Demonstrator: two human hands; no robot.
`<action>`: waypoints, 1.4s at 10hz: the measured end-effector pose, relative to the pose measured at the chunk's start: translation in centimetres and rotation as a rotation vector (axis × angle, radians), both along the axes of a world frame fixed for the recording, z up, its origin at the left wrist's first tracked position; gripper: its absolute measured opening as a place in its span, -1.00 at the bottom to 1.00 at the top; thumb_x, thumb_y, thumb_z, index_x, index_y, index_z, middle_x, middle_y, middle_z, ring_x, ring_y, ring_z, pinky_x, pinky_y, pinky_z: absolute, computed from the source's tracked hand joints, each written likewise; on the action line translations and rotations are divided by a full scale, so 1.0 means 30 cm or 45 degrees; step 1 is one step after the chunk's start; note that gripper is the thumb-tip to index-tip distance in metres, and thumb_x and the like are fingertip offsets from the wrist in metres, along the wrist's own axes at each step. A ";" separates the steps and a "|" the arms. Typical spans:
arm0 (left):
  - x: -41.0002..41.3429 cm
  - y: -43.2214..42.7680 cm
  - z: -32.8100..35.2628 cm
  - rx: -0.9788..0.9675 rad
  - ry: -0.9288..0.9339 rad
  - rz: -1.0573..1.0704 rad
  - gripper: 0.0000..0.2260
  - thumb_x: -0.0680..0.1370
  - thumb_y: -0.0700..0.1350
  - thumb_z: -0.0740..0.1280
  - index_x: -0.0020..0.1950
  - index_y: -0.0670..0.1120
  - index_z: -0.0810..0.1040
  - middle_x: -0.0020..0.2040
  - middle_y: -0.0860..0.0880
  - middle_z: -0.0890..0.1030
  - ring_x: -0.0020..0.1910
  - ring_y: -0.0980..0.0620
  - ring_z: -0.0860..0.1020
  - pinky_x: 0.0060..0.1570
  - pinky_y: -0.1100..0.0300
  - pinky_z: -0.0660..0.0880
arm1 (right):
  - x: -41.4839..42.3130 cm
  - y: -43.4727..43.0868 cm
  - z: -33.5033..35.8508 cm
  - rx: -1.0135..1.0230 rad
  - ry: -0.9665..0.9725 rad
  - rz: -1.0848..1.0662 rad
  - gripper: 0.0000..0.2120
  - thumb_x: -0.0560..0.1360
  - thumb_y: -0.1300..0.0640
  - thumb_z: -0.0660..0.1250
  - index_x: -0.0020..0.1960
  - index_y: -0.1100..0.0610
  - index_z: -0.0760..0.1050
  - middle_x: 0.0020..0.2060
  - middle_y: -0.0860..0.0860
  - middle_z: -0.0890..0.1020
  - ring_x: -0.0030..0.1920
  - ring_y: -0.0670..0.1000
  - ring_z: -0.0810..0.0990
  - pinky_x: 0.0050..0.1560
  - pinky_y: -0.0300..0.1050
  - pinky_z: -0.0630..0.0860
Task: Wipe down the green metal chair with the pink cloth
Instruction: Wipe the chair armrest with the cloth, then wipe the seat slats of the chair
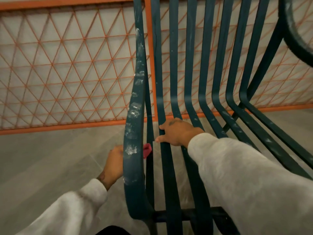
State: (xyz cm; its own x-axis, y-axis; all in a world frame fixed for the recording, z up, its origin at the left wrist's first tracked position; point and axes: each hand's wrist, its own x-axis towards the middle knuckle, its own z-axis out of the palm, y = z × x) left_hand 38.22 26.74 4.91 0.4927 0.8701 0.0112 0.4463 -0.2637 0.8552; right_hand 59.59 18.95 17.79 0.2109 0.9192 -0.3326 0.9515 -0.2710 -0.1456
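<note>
Right hand [176, 131] curled round a seat slat of the green chair [191, 65], thumb and fingers wrapping its edge. Left hand [112, 165] lay outside the dusty side rail [133, 133], its fingers hidden behind it, so its grip could not be told. Pink cloth [147, 150] showed just inside that rail, level with the left hand. Orange lattice fence [67, 65] stood behind.

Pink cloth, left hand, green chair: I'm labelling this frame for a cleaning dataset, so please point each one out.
pink cloth [147, 150]: head view, the bit showing beside the outer slat.
left hand [113, 165]: head view, back of the hand.
green chair [134, 106]: head view, white-smudged outer slat.
</note>
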 end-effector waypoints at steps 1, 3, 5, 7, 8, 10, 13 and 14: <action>0.005 -0.082 0.242 -0.047 -0.149 0.121 -0.80 0.60 -0.24 0.29 0.02 -0.01 0.67 -0.05 0.07 0.71 -0.04 0.02 0.66 0.08 -0.03 0.58 | 0.002 -0.024 0.015 0.007 0.061 -0.021 -0.35 0.52 -0.25 0.27 0.48 0.07 0.28 0.42 0.09 0.36 0.40 0.14 0.34 0.33 0.07 0.35; 0.020 -0.037 0.458 0.028 -0.391 0.257 -0.87 0.55 -0.25 0.40 0.04 -0.08 0.67 -0.02 -0.11 0.71 -0.02 -0.14 0.67 0.08 -0.09 0.59 | 0.016 -0.046 0.052 -0.046 0.084 0.032 -0.38 0.51 -0.23 0.31 0.46 0.06 0.35 0.39 0.04 0.36 0.40 0.10 0.32 0.32 0.01 0.34; 0.032 0.066 0.649 0.115 -0.533 0.355 -0.74 0.41 -0.04 0.54 0.09 0.03 0.72 -0.02 0.01 0.73 0.08 -0.11 0.67 0.13 -0.19 0.59 | 0.015 -0.038 0.039 -0.012 0.131 -0.035 -0.39 0.46 -0.21 0.39 0.41 0.05 0.39 0.33 0.04 0.41 0.34 0.10 0.38 0.29 0.02 0.38; 0.074 0.116 0.832 0.296 -0.597 0.349 -0.85 0.45 -0.11 0.53 -0.07 0.14 0.73 -0.08 0.05 0.73 0.02 -0.04 0.68 0.09 -0.13 0.62 | 0.055 -0.085 0.168 0.414 0.480 -0.195 -0.74 0.53 -0.04 0.36 0.17 0.03 0.59 0.13 0.00 0.57 0.11 0.03 0.55 0.22 -0.02 0.51; 0.114 0.092 0.915 0.389 -0.612 0.324 -0.85 0.48 -0.14 0.50 -0.02 0.09 0.71 -0.07 0.06 0.73 0.00 0.00 0.68 0.08 -0.10 0.62 | 0.090 -0.084 0.310 0.758 0.537 -0.178 -0.81 0.56 0.01 0.33 0.14 0.00 0.61 0.05 -0.01 0.64 0.01 -0.03 0.59 0.13 -0.05 0.55; 0.227 -0.032 1.125 0.506 -0.759 0.236 -0.74 0.48 -0.06 0.51 0.16 -0.01 0.69 -0.01 0.05 0.72 -0.02 0.04 0.69 0.00 -0.01 0.65 | 0.060 -0.161 0.633 1.169 0.654 0.033 -0.54 0.51 -0.03 0.39 0.39 -0.10 0.44 0.26 -0.14 0.54 0.08 -0.20 0.55 0.06 -0.36 0.44; 0.436 -0.341 1.240 0.315 -0.775 -0.038 -0.89 0.50 -0.23 0.45 -0.07 -0.02 0.68 -0.11 -0.06 0.72 -0.12 -0.03 0.71 -0.10 -0.01 0.68 | 0.082 -0.331 0.731 1.503 0.886 0.009 -0.56 0.50 -0.03 0.42 0.33 -0.07 0.38 0.19 -0.17 0.50 0.04 -0.16 0.61 0.01 -0.24 0.61; 0.485 -0.431 1.133 0.021 -0.785 -0.013 -0.93 0.50 -0.26 0.44 -0.06 -0.12 0.66 -0.12 -0.11 0.72 -0.13 -0.05 0.71 -0.16 0.08 0.68 | 0.134 -0.384 0.632 1.409 0.884 -0.098 -0.60 0.48 -0.01 0.43 0.28 -0.08 0.40 0.13 -0.18 0.54 0.06 -0.17 0.59 0.02 -0.21 0.60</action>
